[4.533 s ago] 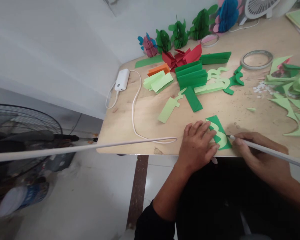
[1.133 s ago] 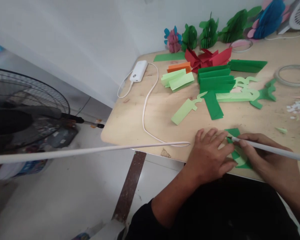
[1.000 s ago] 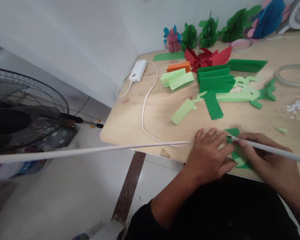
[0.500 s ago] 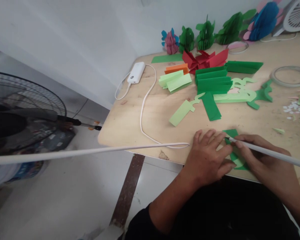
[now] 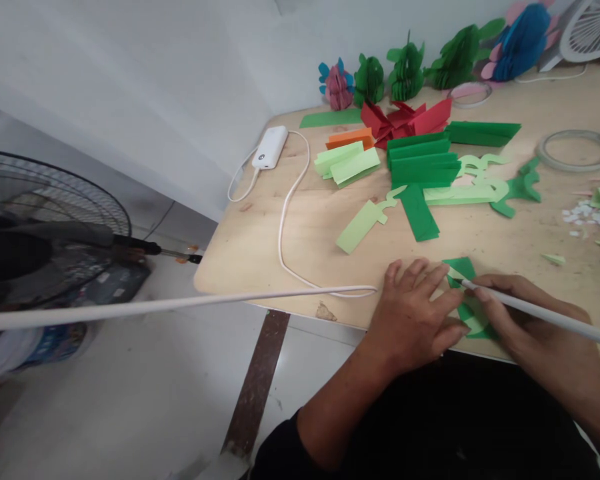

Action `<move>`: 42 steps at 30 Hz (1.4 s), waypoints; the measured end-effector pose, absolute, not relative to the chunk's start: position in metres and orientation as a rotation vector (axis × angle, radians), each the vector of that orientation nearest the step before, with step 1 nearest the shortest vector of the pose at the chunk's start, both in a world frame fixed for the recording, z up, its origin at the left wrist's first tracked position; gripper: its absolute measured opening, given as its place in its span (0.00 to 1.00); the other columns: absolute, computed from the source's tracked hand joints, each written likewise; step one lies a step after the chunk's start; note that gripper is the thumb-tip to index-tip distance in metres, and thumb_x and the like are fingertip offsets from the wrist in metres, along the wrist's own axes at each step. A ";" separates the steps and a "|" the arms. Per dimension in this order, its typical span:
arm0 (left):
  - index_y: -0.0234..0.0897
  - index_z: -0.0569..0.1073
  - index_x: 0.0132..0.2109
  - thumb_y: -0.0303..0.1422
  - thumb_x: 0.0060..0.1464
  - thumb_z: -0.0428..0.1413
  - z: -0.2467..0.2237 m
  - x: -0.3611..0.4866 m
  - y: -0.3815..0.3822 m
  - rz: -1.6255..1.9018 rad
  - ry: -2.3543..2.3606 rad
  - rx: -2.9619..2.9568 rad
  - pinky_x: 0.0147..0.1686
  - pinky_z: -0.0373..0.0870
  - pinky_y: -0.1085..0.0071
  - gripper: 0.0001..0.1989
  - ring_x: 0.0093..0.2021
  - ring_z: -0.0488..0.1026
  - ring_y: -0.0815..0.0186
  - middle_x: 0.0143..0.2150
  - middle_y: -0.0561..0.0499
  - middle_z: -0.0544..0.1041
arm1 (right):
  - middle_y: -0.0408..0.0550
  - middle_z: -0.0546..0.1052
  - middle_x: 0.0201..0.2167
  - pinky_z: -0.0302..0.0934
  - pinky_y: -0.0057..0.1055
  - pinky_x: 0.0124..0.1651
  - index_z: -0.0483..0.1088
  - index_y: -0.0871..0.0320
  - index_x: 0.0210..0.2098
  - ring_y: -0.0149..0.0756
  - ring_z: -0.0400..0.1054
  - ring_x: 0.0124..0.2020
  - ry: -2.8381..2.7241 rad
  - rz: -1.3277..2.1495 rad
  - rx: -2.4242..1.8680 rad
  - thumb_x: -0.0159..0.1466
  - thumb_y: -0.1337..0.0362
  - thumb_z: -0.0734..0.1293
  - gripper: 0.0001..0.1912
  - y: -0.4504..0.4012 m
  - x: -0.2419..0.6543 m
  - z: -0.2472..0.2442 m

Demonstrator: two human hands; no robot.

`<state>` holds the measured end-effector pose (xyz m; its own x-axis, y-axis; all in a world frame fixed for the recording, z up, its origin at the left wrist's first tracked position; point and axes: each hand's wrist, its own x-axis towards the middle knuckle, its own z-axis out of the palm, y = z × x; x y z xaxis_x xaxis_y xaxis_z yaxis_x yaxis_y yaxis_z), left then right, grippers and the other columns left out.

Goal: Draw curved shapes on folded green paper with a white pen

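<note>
My left hand [image 5: 416, 313] lies flat with its fingers spread near the table's front edge. Its fingertips press on a light green paper cutout [image 5: 476, 324] that rests on a dark green paper strip [image 5: 461, 265]. A long white pencil [image 5: 545, 309] is pinched in my right hand [image 5: 535, 327], just to the right. The pencil's dark tip touches the papers close to my left index finger. Part of the cutout and the strip is hidden under my fingers.
Folded green papers [image 5: 424, 170], red papers [image 5: 405, 123] and light green cutouts [image 5: 363, 227] lie farther back. Paper figures [image 5: 407, 72] line the wall. A tape roll [image 5: 577, 167] sits right. A white cable [image 5: 283, 227] crosses the left side; a floor fan [image 5: 55, 220] stands beyond.
The pencil tip has shifted slightly right and toward me along the cutout, and a bit more light green shows near it. My left hand stays in place.
</note>
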<state>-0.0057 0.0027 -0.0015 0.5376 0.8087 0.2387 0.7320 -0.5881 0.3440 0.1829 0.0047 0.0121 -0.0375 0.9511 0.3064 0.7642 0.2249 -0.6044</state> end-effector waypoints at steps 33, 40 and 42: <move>0.45 0.73 0.56 0.47 0.64 0.52 -0.002 -0.005 0.004 0.514 1.284 2.597 0.65 0.52 0.43 0.20 0.68 0.57 0.50 0.68 0.46 0.66 | 0.44 0.82 0.34 0.71 0.35 0.38 0.75 0.49 0.35 0.40 0.77 0.35 -1.819 0.397 -1.642 0.61 0.45 0.63 0.17 -0.006 0.190 0.010; 0.44 0.74 0.55 0.46 0.63 0.52 0.002 -0.005 0.005 0.513 1.283 2.608 0.65 0.52 0.45 0.19 0.68 0.58 0.50 0.67 0.46 0.66 | 0.44 0.82 0.33 0.71 0.36 0.37 0.75 0.49 0.35 0.41 0.77 0.35 -1.808 0.413 -1.657 0.60 0.44 0.63 0.18 -0.005 0.190 0.014; 0.44 0.74 0.55 0.46 0.63 0.52 0.002 -0.005 0.005 0.507 1.289 2.603 0.65 0.52 0.45 0.19 0.68 0.58 0.50 0.67 0.46 0.66 | 0.44 0.82 0.33 0.71 0.36 0.37 0.75 0.49 0.34 0.41 0.77 0.34 -1.795 0.430 -1.658 0.60 0.44 0.63 0.17 -0.004 0.190 0.015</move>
